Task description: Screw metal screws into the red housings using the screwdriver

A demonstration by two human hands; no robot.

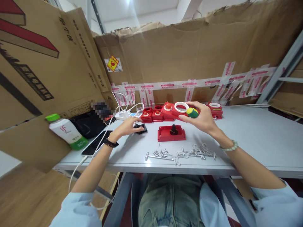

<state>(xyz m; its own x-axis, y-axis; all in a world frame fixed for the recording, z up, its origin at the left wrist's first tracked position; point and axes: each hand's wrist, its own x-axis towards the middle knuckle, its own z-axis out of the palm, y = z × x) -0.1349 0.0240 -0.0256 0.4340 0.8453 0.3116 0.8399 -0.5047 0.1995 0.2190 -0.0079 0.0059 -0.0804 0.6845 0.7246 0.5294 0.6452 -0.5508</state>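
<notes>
My right hand (204, 118) is raised over the table, closed around a red box cover (174, 114) with an orange-red button and a white ring. A screwdriver's yellow-and-green handle (192, 112) sticks out of the same hand toward me. On the left, my left hand (127, 126) reaches low over the table with fingers apart, thumb at a small black part (141, 128); whether it touches the part is unclear. Between the hands lies an open red box base (163, 134), with a black knob-like part (174, 130) in it.
Several red boxes (146, 116) with buttons line the back. Screws (163, 153), a T-handled metal tool (158, 157) and white strips lie at the front edge. Leftward are a phone (97, 144), a bottle (68, 131), a power strip (121, 114) and cables. Cardboard (170, 56) walls the back.
</notes>
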